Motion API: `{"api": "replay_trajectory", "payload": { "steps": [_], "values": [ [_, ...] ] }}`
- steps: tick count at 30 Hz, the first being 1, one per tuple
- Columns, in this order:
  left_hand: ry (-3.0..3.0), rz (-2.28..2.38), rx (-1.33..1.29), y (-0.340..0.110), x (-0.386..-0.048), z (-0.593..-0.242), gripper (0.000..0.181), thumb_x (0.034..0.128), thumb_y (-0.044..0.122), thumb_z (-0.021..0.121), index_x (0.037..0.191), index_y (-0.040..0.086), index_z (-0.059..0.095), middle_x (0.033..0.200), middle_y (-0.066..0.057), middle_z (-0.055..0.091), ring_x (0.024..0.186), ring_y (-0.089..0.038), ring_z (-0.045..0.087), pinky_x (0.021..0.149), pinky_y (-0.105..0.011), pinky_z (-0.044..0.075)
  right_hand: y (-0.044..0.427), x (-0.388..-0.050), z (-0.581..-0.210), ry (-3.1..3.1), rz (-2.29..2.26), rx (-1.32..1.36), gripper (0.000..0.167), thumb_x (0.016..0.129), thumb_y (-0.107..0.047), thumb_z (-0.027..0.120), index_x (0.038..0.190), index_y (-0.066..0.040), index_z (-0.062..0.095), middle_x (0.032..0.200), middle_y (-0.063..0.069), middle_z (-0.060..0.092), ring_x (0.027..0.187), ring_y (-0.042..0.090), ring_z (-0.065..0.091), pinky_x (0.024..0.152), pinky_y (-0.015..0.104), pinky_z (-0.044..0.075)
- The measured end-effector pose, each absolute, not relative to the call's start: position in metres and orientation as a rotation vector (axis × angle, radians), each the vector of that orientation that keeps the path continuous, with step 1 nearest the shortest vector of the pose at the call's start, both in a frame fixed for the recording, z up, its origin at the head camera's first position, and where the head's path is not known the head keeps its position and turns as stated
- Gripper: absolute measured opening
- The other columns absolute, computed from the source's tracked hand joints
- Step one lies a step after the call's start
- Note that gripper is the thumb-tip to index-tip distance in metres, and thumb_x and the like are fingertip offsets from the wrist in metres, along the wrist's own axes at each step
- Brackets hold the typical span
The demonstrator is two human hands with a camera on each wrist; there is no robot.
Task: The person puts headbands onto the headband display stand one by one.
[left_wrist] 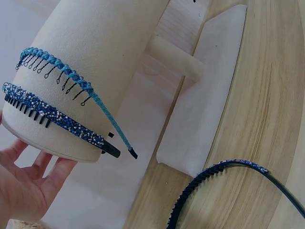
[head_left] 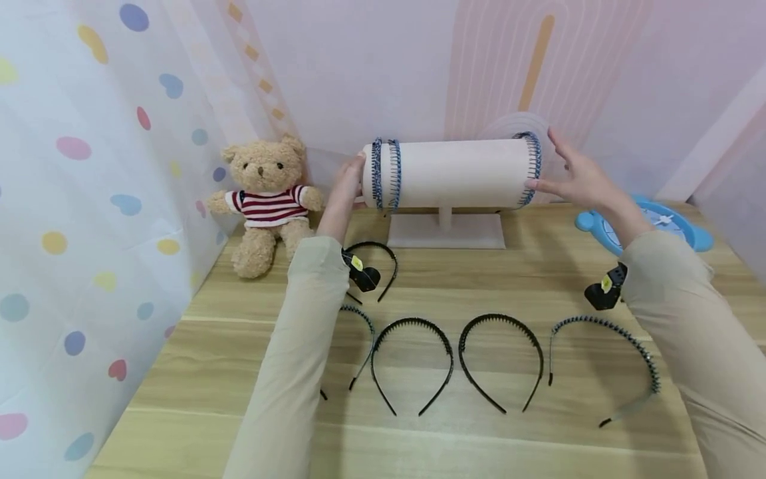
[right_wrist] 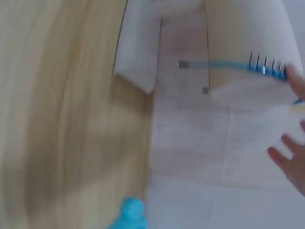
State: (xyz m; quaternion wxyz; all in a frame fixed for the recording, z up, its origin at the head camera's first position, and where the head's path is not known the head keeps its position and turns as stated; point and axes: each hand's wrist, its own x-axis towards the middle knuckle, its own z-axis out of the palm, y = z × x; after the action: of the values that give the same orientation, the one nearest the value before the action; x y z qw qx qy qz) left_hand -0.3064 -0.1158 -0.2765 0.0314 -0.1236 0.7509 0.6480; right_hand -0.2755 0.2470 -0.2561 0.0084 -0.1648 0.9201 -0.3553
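A white cylindrical headband stand [head_left: 457, 174] stands at the back of the table. Round its left end sit a dark blue speckled headband [left_wrist: 62, 120] and a light blue wrapped headband [left_wrist: 71, 75] with looped wire teeth. My left hand [head_left: 346, 189] rests its extended fingers against the cylinder's left end face. At the opposite end, another blue headband [head_left: 534, 169] encircles the cylinder close to its edge. The thumb of my right hand [head_left: 577, 174] touches this band, while the other fingers are spread apart, off the cylinder. Both free tips of that band show below the cylinder in the right wrist view.
Several headbands lie on the wooden table in front, among them a black one [head_left: 501, 318] and a blue-grey one [head_left: 622, 326]. Another headband [head_left: 391, 256] lies near the stand's base [head_left: 445, 236]. A teddy bear [head_left: 269, 199] sits left; a blue clock [head_left: 688, 229] lies right.
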Motion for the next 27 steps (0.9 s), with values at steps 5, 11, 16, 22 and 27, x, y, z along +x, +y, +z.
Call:
{"api": "replay_trajectory", "payload": {
  "steps": [5,11,16,22,27],
  "values": [
    [2.285,2.004,-0.392,-0.117,-0.307,-0.276,0.059,0.0916,0.054,0.038,0.141,0.022,0.032,0.14,-0.004,0.04,0.121,-0.026,0.046,0.097,-0.042,0.041,0.247,-0.282,-0.245,2.82,-0.893,-0.669,0.086,0.088,-0.032,0.059,0.147,-0.018,-0.003,0.153,0.016,-0.003,0.139,0.041,-0.001,0.109,0.062,0.007],
    [2.299,1.999,-0.393,-0.118,-0.308,-0.275,0.058,0.0919,0.053,0.038,0.139,0.021,0.034,0.139,-0.006,0.042,0.12,-0.027,0.047,0.096,-0.041,0.043,0.242,-0.287,-0.24,2.876,-0.774,-0.684,0.09,0.085,-0.037,0.062,0.148,-0.013,0.001,0.153,0.021,0.002,0.138,0.044,0.003,0.107,0.065,0.01],
    [2.311,2.004,-0.386,-0.119,-0.309,-0.276,0.057,0.0919,0.053,0.038,0.139,0.02,0.035,0.138,-0.006,0.043,0.119,-0.028,0.048,0.095,-0.042,0.044,0.235,-0.289,-0.239,2.931,-0.75,-0.697,0.093,0.081,-0.036,0.068,0.147,-0.009,0.008,0.152,0.022,0.009,0.138,0.045,0.009,0.108,0.063,0.012],
    [2.325,1.991,-0.376,-0.119,-0.308,-0.278,0.058,0.092,0.054,0.037,0.14,0.021,0.033,0.137,-0.005,0.043,0.118,-0.028,0.049,0.093,-0.041,0.045,0.217,-0.291,-0.241,3.053,-0.568,-0.774,0.091,0.075,-0.039,0.072,0.143,-0.005,0.022,0.146,0.021,0.027,0.133,0.043,0.023,0.106,0.06,0.019],
    [2.338,1.986,-0.362,-0.117,-0.309,-0.279,0.06,0.0915,0.055,0.038,0.14,0.02,0.033,0.136,-0.007,0.045,0.117,-0.027,0.049,0.091,-0.041,0.046,0.21,-0.292,-0.24,3.069,-0.458,-0.796,0.097,0.072,-0.043,0.075,0.144,-0.006,0.021,0.149,0.019,0.024,0.138,0.039,0.014,0.111,0.057,0.01]
  ]
}}
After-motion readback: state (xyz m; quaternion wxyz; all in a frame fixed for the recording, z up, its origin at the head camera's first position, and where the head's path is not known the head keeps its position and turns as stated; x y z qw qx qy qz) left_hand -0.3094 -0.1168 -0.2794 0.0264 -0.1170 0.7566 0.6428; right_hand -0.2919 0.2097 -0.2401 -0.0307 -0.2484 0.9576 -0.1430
